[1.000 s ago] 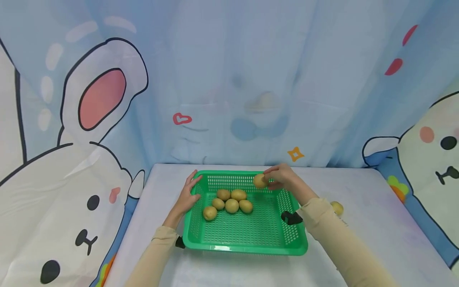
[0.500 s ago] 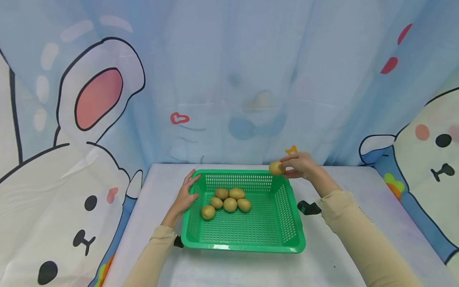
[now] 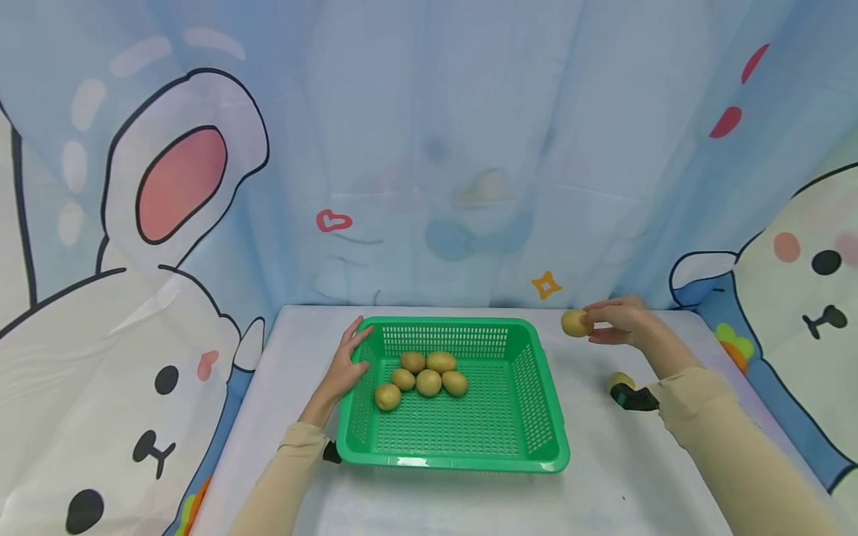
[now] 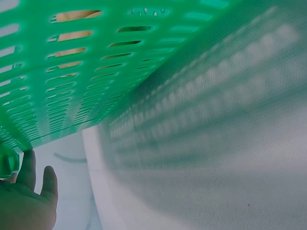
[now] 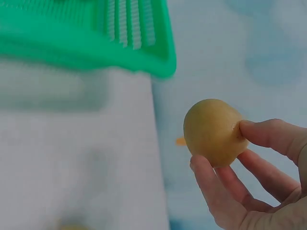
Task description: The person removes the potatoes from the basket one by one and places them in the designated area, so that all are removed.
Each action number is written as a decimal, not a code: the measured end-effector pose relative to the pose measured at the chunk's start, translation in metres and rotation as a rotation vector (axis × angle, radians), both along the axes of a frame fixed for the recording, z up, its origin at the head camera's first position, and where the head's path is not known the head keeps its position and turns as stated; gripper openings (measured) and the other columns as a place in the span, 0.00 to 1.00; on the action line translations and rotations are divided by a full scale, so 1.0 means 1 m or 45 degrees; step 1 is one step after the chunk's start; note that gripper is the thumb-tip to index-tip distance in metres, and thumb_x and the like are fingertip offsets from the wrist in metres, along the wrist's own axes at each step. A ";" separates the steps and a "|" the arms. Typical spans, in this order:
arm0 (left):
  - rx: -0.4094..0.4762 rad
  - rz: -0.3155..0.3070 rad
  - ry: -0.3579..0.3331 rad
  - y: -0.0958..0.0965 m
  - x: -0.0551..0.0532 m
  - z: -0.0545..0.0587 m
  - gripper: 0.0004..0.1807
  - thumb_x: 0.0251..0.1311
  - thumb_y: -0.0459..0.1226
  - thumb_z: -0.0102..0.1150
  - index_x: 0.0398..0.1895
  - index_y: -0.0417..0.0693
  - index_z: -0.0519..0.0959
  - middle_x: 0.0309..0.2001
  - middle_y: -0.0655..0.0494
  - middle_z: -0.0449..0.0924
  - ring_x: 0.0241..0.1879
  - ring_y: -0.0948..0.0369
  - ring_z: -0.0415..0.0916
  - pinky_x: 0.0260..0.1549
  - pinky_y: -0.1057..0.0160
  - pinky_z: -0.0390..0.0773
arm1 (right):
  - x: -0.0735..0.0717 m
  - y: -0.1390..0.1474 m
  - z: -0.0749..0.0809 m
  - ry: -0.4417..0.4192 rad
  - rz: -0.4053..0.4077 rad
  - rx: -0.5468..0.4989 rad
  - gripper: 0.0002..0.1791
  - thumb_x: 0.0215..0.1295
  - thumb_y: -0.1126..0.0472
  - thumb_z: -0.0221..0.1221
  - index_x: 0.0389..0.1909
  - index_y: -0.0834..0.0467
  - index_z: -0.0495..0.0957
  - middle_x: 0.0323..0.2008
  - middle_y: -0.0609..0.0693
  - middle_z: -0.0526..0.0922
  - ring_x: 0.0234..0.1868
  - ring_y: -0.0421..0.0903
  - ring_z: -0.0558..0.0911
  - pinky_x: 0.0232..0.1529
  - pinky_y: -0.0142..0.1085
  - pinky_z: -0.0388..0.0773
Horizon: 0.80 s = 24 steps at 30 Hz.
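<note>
My right hand (image 3: 622, 321) pinches a round yellow-brown potato (image 3: 576, 323) between thumb and fingertips, held above the table to the right of the basket. The right wrist view shows the potato (image 5: 214, 132) clearly, thumb on one side and fingers beneath. A green plastic basket (image 3: 462, 463) with slotted walls sits mid-table, several potatoes (image 3: 429, 383) grouped in its left half. At its left rim rests my left hand (image 3: 343, 371), fingers extended and spread. In the left wrist view, fingers (image 4: 28, 170) of that hand reach up beside the basket wall (image 4: 72, 91).
Another potato (image 3: 620, 381) lies on the white-covered table (image 3: 603, 454) right of the basket, partly hidden by the black wrist camera (image 3: 633, 398). Behind the table hangs a blue curtain (image 3: 415, 149) printed with cartoon rabbits.
My right hand has carried the potato from inside the basket's back right corner, over the rim, to the right side. My left hand stays at the left rim.
</note>
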State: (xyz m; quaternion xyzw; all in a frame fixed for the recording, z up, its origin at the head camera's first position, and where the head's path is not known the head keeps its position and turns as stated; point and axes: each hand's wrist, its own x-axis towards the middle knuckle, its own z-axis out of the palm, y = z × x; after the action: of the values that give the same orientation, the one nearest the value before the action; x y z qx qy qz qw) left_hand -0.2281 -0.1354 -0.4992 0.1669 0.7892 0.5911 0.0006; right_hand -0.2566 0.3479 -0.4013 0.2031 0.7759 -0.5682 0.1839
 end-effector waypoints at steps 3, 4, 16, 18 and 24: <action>-0.012 0.003 -0.004 -0.001 0.000 0.000 0.38 0.48 0.17 0.47 0.69 0.24 0.61 0.77 0.35 0.41 0.76 0.39 0.36 0.62 0.38 0.56 | 0.003 0.024 -0.011 -0.049 -0.059 0.010 0.26 0.66 0.64 0.61 0.62 0.70 0.68 0.37 0.54 0.77 0.33 0.48 0.85 0.43 0.41 0.82; -0.017 0.005 -0.007 -0.001 0.000 0.000 0.38 0.48 0.17 0.47 0.69 0.24 0.61 0.77 0.35 0.41 0.76 0.39 0.36 0.62 0.38 0.56 | 0.004 0.032 -0.015 -0.064 -0.086 0.020 0.25 0.66 0.65 0.61 0.61 0.70 0.69 0.38 0.55 0.77 0.33 0.48 0.84 0.43 0.41 0.82; -0.044 0.011 -0.010 -0.002 0.001 0.001 0.38 0.48 0.16 0.46 0.69 0.24 0.61 0.77 0.35 0.41 0.75 0.38 0.35 0.57 0.41 0.60 | 0.020 0.103 -0.057 -0.181 -0.394 0.030 0.21 0.64 0.64 0.63 0.54 0.69 0.71 0.46 0.64 0.71 0.30 0.52 0.83 0.40 0.42 0.82; -0.044 0.009 -0.008 -0.002 0.001 0.002 0.38 0.48 0.16 0.46 0.69 0.24 0.61 0.77 0.36 0.41 0.76 0.39 0.35 0.58 0.41 0.60 | 0.024 0.110 -0.061 -0.192 -0.419 0.009 0.20 0.63 0.64 0.64 0.52 0.69 0.72 0.46 0.64 0.71 0.31 0.52 0.82 0.41 0.42 0.82; -0.038 0.001 -0.008 -0.002 0.002 0.003 0.37 0.49 0.17 0.47 0.69 0.24 0.60 0.77 0.35 0.40 0.76 0.39 0.34 0.60 0.40 0.58 | 0.033 0.120 -0.080 -0.212 -0.586 -0.043 0.24 0.58 0.64 0.68 0.51 0.67 0.71 0.44 0.61 0.73 0.28 0.53 0.83 0.40 0.42 0.82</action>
State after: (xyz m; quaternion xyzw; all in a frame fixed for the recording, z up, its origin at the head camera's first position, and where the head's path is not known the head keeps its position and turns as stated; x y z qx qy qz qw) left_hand -0.2265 -0.1374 -0.4966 0.1646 0.7979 0.5798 0.0054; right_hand -0.2231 0.4680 -0.4815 0.4178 0.6816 -0.5894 0.1163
